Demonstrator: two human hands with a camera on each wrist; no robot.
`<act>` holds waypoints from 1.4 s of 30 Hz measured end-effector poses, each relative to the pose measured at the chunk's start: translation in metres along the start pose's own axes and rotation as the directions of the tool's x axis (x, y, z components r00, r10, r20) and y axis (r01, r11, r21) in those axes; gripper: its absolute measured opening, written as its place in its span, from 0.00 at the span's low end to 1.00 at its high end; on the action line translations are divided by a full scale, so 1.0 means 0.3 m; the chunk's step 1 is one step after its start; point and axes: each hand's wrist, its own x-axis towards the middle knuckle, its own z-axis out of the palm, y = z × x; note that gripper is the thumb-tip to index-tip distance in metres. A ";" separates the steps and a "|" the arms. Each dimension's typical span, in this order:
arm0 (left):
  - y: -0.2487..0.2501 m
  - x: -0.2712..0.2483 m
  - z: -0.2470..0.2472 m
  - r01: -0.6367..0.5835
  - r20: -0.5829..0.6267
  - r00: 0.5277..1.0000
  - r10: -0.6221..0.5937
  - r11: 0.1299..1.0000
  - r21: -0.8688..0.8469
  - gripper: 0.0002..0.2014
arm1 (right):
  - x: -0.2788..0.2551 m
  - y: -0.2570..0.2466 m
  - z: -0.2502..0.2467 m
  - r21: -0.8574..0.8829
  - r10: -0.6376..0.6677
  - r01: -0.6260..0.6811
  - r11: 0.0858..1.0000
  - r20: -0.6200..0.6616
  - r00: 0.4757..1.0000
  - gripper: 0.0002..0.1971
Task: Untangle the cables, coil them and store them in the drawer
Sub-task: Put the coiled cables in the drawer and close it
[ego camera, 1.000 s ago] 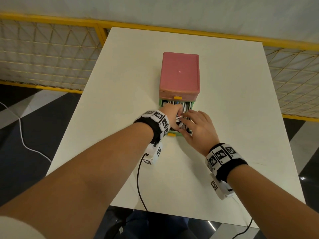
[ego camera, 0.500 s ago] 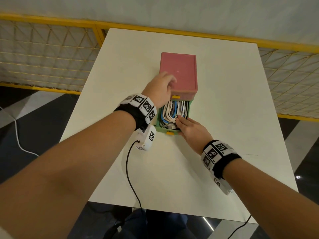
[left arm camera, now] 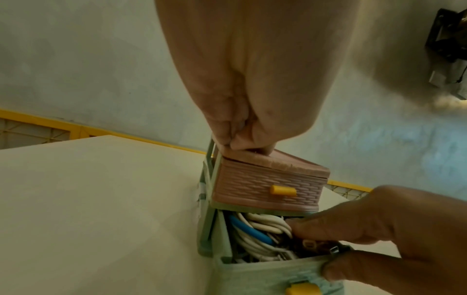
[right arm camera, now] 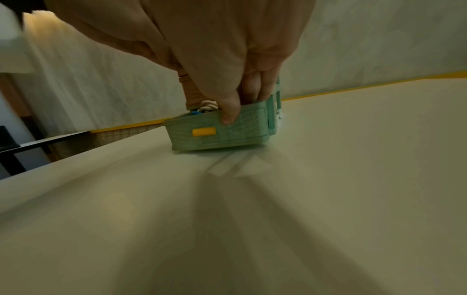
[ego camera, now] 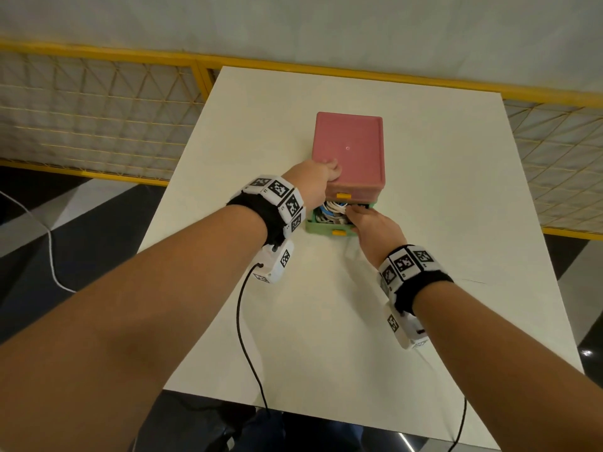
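Note:
A small drawer unit with a pink top (ego camera: pixel 348 148) stands mid-table. Its green lower drawer (ego camera: pixel 324 228) is part-way out and holds coiled white and blue cables (ego camera: pixel 332 209). My left hand (ego camera: pixel 326 172) grips the front left corner of the pink top, its fingers (left arm camera: pixel 240 139) curled over the edge. My right hand (ego camera: pixel 359 216) pinches the right end of the green drawer's front wall (right arm camera: pixel 217 129), thumb (right arm camera: pixel 230 111) outside and fingers inside against the cables (left arm camera: pixel 255 231). The pink upper drawer (left arm camera: pixel 267 189) is pushed in.
The unit is the only object on the white table (ego camera: pixel 424 288). A yellow railing with mesh (ego camera: pixel 98 125) runs behind and on both sides. Black leads (ego camera: pixel 243 321) hang from my wrist cameras over the near table edge. A white cord (ego camera: pixel 49 249) lies on the floor at left.
My left hand left the cables and went onto the unit's pink top. My right hand moved back to the drawer's front wall, and the green drawer now sits farther in.

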 end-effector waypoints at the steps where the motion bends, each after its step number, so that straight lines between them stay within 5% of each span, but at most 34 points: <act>1: -0.002 0.001 -0.002 -0.003 0.003 1.000 0.003 1.000 -0.002 0.36 | 0.005 0.001 -0.001 0.003 0.001 -0.001 1.000 -0.040 0.999 0.18; 6: -0.005 -0.005 -0.012 -0.005 -0.006 1.000 0.005 1.000 -0.006 0.35 | -0.022 -0.030 0.032 0.011 -0.095 0.100 0.995 -0.206 0.974 0.18; 12: -0.005 -0.011 -0.021 -0.016 0.027 1.000 0.016 1.000 0.011 0.36 | -0.011 -0.101 0.056 -0.080 -0.053 0.055 0.995 0.026 0.998 0.27; 25: 0.030 -0.026 -0.051 -0.001 0.120 0.993 -0.018 0.988 0.156 0.37 | 0.040 -0.162 0.007 -0.194 0.125 -0.101 0.976 0.119 0.985 0.22; 29: 0.028 -0.025 -0.052 -0.014 0.107 0.994 -0.003 0.987 0.160 0.36 | 0.016 -0.136 -0.006 -0.015 0.044 -0.046 0.999 -0.118 0.992 0.18; 31: 0.027 -0.027 -0.054 -0.019 0.096 0.995 0.003 0.986 0.167 0.35 | 0.000 -0.136 0.004 0.050 -0.022 0.034 0.998 -0.217 0.976 0.24; 36: 0.022 -0.028 -0.052 -0.029 0.099 0.995 0.014 0.989 0.145 0.35 | -0.013 -0.178 -0.011 -0.078 0.055 -0.040 0.996 0.214 0.975 0.35; 42: 0.021 -0.027 -0.053 -0.033 0.110 0.994 0.017 0.988 0.152 0.34 | 0.066 -0.237 -0.040 -0.195 0.219 -0.156 0.968 0.359 0.907 0.35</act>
